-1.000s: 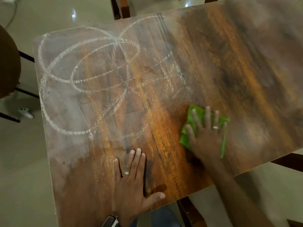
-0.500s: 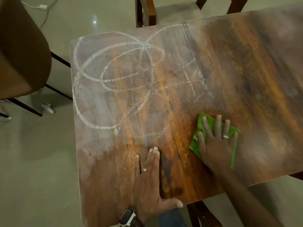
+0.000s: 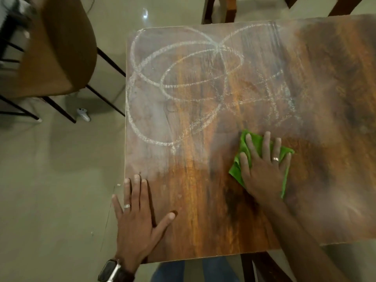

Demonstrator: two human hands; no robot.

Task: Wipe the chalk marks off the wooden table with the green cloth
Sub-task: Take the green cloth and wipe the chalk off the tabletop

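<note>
From the head view, the right hand [image 3: 264, 169] lies flat with its fingers spread, pressing the green cloth [image 3: 242, 171] down on the wooden table [image 3: 203, 220] rather than gripping it; a ring shows on one finger. The cloth sits a little in from the near edge, just below the lowest faint chalk marks [image 3: 183, 82]. Against half a second ago, the cloth holds much the same place relative to those marks, or has edged slightly toward them. I cannot say which, since the camera has swung.

The left hand [image 3: 138, 220] has plainly shifted. It was flat on the near edge, well in from the corner; now it is planted at the near left corner, fingers released and splayed, the outer ones hanging over the left edge (bracing the table, I'd guess).

The big looping ovals toward the far left corner are crisp. The scribbles right of them look faded, and the near strip looks clean. My judgement is that most of the wiping remains, with the next strokes needing to run outward and leftward.
</note>
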